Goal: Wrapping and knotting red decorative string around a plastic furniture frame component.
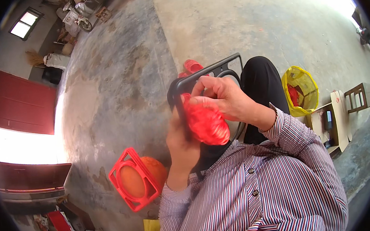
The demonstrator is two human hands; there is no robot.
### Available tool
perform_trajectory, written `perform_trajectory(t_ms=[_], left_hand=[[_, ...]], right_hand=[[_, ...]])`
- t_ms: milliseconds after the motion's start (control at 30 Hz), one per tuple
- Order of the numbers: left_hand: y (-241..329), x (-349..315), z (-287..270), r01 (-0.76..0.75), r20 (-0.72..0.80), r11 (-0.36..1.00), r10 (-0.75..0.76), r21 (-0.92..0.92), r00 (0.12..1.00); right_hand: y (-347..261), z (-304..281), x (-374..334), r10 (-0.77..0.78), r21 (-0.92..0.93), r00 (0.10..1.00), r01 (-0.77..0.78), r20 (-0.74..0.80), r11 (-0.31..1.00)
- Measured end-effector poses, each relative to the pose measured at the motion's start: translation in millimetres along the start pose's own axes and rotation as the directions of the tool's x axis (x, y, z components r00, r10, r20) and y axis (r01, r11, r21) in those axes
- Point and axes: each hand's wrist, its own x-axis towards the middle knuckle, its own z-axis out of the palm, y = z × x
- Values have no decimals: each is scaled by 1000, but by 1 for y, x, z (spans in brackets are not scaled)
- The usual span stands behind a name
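Note:
A bundle of shiny red strands (209, 124), smeared by motion, is held over my lap. My left hand (180, 143) is closed around its left side, with the fingers mostly hidden behind the bundle. With thumb and fingers bent into a pinch, my right hand (224, 97) grips the upper end of the red strands. A black plastic frame (211, 68) with a round ring inside rests tilted on my thighs, behind both hands. Its lower part is covered by the hands and the bundle.
At left, a red plastic frame (126, 199) leans on a round orange object (156, 171). A yellow bag (300, 71) with red material stands right of my knee. Beyond it are an opened cardboard box (339, 115) and a wooden stool (357, 97). A red shoe (193, 66) shows ahead.

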Motion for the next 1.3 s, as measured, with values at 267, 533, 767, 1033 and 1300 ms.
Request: perform_trajectory(t_ms=[267, 533, 767, 1033, 1300], left_hand=[[-14, -23, -5, 301, -11, 775, -369, -555, 929], [-11, -23, -3, 226, -24, 840, -273, -493, 962], [0, -14, -8, 238, -75, 891, -288, -387, 955], [-9, -13, -14, 485, 69, 698, -534, -527, 843], [-15, -12, -13, 564, 45, 656, -631, -502, 774]], right_hand=[[72, -16, -3, 192, 675, 920, -382, 342, 631], [46, 21, 26, -32, 912, 930, -352, 366, 211], [101, -22, -3, 392, 816, 919, -196, -41, 544], [82, -44, -40, -231, 996, 969, 92, -88, 4], [78, -76, -30, -60, 982, 986, 161, -155, 99]])
